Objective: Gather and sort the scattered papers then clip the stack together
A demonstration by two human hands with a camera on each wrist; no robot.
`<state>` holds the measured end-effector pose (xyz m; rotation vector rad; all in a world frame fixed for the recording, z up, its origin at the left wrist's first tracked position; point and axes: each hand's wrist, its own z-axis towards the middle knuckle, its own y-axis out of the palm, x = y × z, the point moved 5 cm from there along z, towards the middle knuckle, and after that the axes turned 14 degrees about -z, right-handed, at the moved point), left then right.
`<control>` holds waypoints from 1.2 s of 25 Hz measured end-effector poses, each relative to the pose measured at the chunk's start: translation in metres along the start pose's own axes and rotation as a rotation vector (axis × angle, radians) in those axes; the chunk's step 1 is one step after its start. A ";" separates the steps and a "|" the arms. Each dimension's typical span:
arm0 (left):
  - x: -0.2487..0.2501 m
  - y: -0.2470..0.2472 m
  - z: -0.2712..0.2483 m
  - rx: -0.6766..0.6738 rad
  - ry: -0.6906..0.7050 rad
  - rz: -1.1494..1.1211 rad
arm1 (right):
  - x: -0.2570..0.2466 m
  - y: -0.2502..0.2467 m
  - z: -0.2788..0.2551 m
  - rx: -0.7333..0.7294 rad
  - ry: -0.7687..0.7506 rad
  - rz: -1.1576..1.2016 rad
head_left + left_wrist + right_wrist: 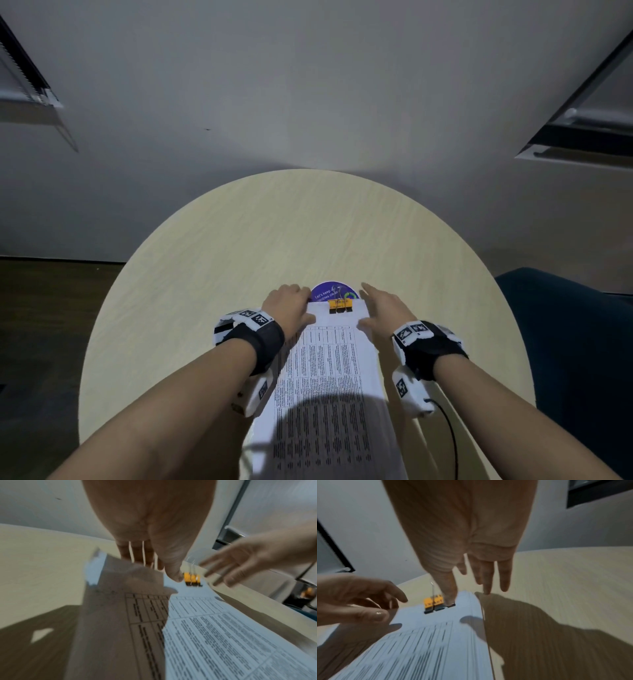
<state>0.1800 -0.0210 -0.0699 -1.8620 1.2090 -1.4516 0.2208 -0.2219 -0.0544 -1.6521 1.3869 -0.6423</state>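
I see the paper stack (334,363) at the bench's (212,260) six o'clock, the yellow binder clip (340,305) biting its far edge. My left hand (291,305) curls at the corner; I cannot tell whether it grips. My right hand (383,308) spreads wide, empty. I'd check the clip's seated squarely. The purple sticker (329,291) reads "Let's keep our pantries clean".

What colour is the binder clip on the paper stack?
Yellow-orange body with black lower edge and silver wire handles; the binder clip shows best in the right wrist view.
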 end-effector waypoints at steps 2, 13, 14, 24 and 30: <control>-0.025 -0.009 -0.014 0.111 -0.105 -0.041 | 0.020 0.023 -0.015 0.013 0.183 0.047; -0.097 0.027 -0.148 0.083 -0.475 -0.497 | -0.025 0.102 -0.090 0.006 0.305 0.184; -0.096 0.027 -0.151 0.110 -0.471 -0.473 | -0.030 0.100 -0.090 0.030 0.300 0.167; -0.111 0.027 -0.182 0.146 -0.550 -0.251 | -0.066 0.107 -0.102 0.026 0.220 0.114; -0.088 0.006 -0.200 0.287 -0.453 -0.362 | -0.062 0.075 -0.138 0.143 0.181 0.358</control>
